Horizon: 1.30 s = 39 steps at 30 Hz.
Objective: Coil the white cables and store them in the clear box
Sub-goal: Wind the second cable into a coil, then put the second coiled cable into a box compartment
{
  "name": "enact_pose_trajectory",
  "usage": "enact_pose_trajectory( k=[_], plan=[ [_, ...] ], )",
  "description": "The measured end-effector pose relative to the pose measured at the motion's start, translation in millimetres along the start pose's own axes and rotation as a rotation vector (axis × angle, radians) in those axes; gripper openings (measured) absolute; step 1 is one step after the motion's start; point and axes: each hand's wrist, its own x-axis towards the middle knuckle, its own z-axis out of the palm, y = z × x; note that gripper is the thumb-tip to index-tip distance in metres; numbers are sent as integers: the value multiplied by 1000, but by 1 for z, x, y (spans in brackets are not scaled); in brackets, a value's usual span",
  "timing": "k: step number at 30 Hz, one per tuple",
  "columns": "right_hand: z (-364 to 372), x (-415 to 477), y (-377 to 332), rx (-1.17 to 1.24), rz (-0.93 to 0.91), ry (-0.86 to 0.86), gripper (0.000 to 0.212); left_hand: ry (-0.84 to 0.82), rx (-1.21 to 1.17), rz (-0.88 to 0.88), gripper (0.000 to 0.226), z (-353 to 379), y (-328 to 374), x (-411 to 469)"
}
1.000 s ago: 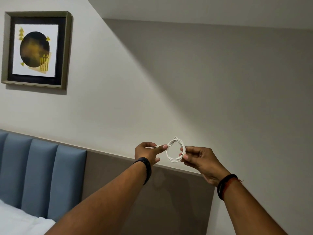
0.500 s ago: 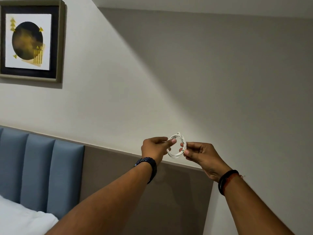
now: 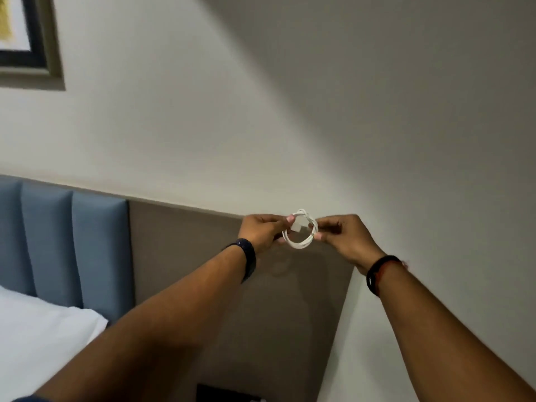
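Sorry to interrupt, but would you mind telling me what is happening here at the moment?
A person is holding a small coil of white cable up in front of the wall with both hands. The left hand pinches the coil's left side, where a white plug sits, and the right hand pinches its right side. The cable is wound into a neat loop. No clear box is in view, so storing it is not yet done.

White cable (image 3: 300,242) coiled, held up in the air.
We see it wound into a small round loop of several turns, facing us upright, a flat white connector end lying across its upper left, in front of the wall.
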Motion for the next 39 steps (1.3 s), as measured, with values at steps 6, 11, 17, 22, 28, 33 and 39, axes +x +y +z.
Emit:
enact_pose_trajectory(
  k=[6,11,17,22,28,33,39],
  plan=[
    [29,-6,69,-111,146,72,23,-3,84,-77,20,12,-78,7],
    [80,-33,181,-65,428,16,11,38,149,-264,23,6,-210,7],
    [175,-120,343,78,774,-10,15,66,61,-606,19,-29,-418,-42],
    [256,-206,467,138,932,-63,15,75,60,-813,17,-67,-566,-90],
    [333,-266,568,153,1022,18,18,124,31,-970,19,-98,-691,-109],
    [357,-283,614,85,921,-27,23,55,207,-928,11,-103,-747,-110],
    [371,-293,631,-9,779,-17,25,22,500,-760,22,-99,-782,-112]
  ],
)
